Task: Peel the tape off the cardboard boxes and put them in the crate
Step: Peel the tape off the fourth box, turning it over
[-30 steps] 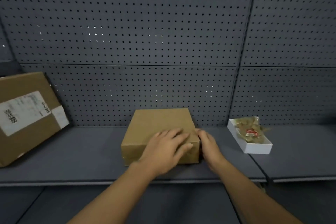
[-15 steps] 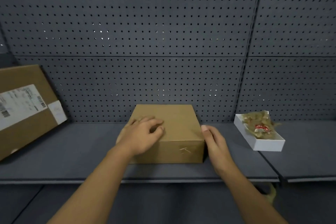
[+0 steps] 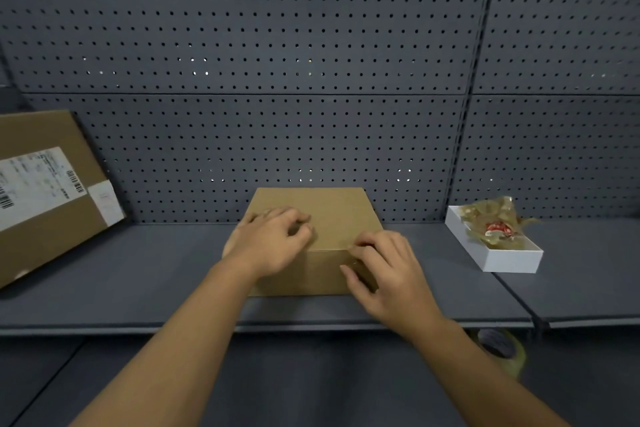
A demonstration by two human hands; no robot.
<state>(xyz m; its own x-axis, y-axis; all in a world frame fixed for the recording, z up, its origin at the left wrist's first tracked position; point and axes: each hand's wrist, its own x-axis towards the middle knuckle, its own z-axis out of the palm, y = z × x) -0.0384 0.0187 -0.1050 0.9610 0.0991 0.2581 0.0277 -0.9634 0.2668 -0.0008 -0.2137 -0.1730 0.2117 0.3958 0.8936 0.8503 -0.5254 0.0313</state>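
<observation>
No text legible anywhere. Large cardboard box (image 3: 45, 191), well left of the small cardboard box (image 3: 332, 218): white shipping label (image 3: 34, 184) on its face, printed lines blurred, unreadable; barcodes on the label, digits not resolvable. Smaller white sticker (image 3: 105, 199) just right of that label, no readable marks. White tray (image 3: 498, 253), right of the small box: crumpled tape (image 3: 495, 224) with a red-and-white patch (image 3: 498, 229), lettering indistinct

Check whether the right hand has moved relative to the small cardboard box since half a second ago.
Yes. The right hand came in from beside the small cardboard box onto its front right corner, fingertips at the top edge.
</observation>
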